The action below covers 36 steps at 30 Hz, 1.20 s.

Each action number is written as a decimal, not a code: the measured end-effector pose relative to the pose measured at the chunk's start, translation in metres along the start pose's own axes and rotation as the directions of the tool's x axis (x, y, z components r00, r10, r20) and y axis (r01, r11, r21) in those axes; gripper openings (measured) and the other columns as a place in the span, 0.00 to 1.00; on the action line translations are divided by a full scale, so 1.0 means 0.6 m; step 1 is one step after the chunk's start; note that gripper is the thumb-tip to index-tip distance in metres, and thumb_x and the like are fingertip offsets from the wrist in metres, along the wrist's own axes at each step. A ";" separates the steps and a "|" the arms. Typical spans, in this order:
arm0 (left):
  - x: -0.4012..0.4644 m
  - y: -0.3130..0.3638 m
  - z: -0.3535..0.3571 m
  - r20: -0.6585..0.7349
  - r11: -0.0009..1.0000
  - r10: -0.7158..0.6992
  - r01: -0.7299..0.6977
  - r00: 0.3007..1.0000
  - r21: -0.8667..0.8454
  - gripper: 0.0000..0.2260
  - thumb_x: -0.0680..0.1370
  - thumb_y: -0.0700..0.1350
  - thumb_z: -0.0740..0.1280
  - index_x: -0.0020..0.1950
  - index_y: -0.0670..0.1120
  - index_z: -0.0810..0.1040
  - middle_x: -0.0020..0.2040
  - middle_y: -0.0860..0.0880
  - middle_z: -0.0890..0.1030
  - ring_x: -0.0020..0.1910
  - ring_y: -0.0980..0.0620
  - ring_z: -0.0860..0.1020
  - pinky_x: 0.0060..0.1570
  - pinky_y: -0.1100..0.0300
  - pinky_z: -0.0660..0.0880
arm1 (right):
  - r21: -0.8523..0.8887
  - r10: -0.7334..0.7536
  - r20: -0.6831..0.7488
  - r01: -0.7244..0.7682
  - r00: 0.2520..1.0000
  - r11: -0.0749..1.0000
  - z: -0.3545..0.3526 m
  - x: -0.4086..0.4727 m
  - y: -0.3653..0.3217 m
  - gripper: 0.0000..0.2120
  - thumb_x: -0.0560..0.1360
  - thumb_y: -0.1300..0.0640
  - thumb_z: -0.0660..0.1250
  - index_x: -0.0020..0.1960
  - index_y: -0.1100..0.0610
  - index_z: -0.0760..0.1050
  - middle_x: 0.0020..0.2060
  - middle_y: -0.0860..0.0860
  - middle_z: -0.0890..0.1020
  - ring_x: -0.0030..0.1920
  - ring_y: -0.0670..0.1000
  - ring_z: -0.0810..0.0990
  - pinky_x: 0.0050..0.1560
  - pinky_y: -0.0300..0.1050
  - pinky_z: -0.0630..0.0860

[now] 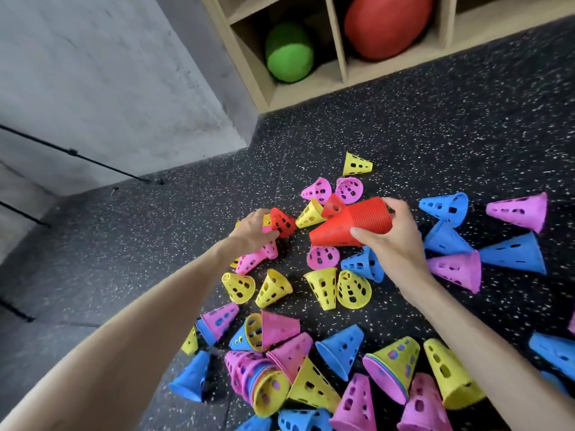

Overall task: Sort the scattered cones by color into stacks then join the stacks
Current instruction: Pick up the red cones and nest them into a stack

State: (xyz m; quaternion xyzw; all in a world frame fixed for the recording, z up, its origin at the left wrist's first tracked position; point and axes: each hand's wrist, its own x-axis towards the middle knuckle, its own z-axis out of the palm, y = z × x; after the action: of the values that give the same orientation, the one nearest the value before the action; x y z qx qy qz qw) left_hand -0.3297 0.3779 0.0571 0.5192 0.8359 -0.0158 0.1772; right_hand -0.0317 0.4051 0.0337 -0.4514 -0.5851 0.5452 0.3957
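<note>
Across the speckled floor (pixel 435 126) below the wooden shelf (pixel 342 73), pink, yellow and blue cones are lying scattered. Nearer the shelf than most cones, the right hand (pixel 395 234) is gripping a tilted red stack (pixel 351 223). Left of that stack, the left hand (pixel 253 228) is grasping a single red cone (pixel 283 223) at floor level.

red stack (pixel 351 223): nested, tipped sideways, held up
loose red cone (pixel 282 222): on its side, pinched
other cones (pixel 323 287): yellow, pink, blue, scattered everywhere
</note>
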 end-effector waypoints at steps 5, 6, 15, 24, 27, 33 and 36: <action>0.010 -0.015 0.036 -0.066 0.996 0.004 -0.010 0.998 -0.085 0.32 0.83 0.49 0.67 0.82 0.44 0.55 0.77 0.42 0.67 0.70 0.44 0.72 0.65 0.53 0.70 | -0.024 0.007 0.037 -0.006 0.999 1.000 -0.013 -0.019 -0.005 0.29 0.74 0.54 0.76 0.70 0.47 0.66 0.54 0.42 0.80 0.51 0.37 0.79 0.47 0.32 0.71; 0.014 -0.013 0.042 -0.081 0.994 0.008 -0.017 0.997 -0.109 0.32 0.83 0.49 0.67 0.82 0.44 0.56 0.77 0.42 0.68 0.70 0.44 0.72 0.65 0.54 0.70 | -0.032 0.012 0.052 -0.011 0.999 0.999 -0.018 -0.018 -0.007 0.29 0.74 0.55 0.76 0.69 0.46 0.66 0.54 0.43 0.80 0.51 0.36 0.79 0.47 0.32 0.71; 0.090 0.001 0.061 -0.144 0.992 0.084 -0.096 0.986 -0.082 0.33 0.83 0.48 0.65 0.83 0.46 0.52 0.83 0.43 0.54 0.81 0.42 0.57 0.79 0.49 0.54 | -0.086 0.010 0.056 -0.006 0.998 0.996 -0.001 0.029 -0.034 0.26 0.75 0.57 0.75 0.66 0.45 0.64 0.52 0.45 0.79 0.51 0.41 0.78 0.45 0.33 0.69; 0.095 -0.009 0.078 -0.378 0.987 -0.026 -0.036 0.925 -0.155 0.19 0.80 0.34 0.69 0.70 0.43 0.77 0.64 0.45 0.75 0.58 0.44 0.80 0.62 0.53 0.78 | -0.111 0.062 0.042 -0.057 0.997 0.992 0.001 0.028 -0.006 0.28 0.75 0.55 0.76 0.67 0.44 0.65 0.52 0.43 0.79 0.52 0.39 0.77 0.47 0.33 0.69; 0.044 -0.016 0.067 -0.513 0.957 -0.052 -0.104 0.857 -0.270 0.17 0.80 0.39 0.69 0.69 0.43 0.78 0.61 0.47 0.78 0.56 0.47 0.81 0.60 0.53 0.78 | -0.088 0.051 -0.034 -0.054 0.998 0.995 -0.012 0.027 -0.013 0.28 0.74 0.56 0.76 0.69 0.48 0.66 0.53 0.45 0.80 0.52 0.43 0.79 0.47 0.36 0.71; -0.123 0.012 0.048 -0.614 0.820 -0.083 -0.296 0.785 -0.489 0.16 0.78 0.44 0.74 0.66 0.49 0.81 0.53 0.55 0.82 0.49 0.56 0.83 0.50 0.58 0.79 | 0.010 0.023 -0.128 -0.022 0.991 1.000 -0.039 0.021 -0.035 0.29 0.74 0.56 0.76 0.71 0.51 0.67 0.51 0.45 0.81 0.52 0.44 0.80 0.49 0.40 0.72; -0.192 0.062 0.047 -0.575 0.698 -0.136 -0.333 0.807 -0.634 0.14 0.78 0.41 0.74 0.64 0.50 0.82 0.51 0.53 0.84 0.45 0.58 0.85 0.43 0.67 0.77 | 0.058 0.017 -0.104 -0.012 0.994 0.998 -0.045 0.005 -0.044 0.28 0.74 0.58 0.76 0.69 0.51 0.67 0.51 0.45 0.81 0.51 0.42 0.79 0.48 0.36 0.71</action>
State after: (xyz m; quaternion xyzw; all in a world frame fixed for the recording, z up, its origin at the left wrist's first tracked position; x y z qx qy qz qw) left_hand -0.2434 0.2898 0.0727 0.4354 0.7574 0.4764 0.0994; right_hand -0.0093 0.4159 0.0622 -0.4721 -0.5445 0.5402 0.4345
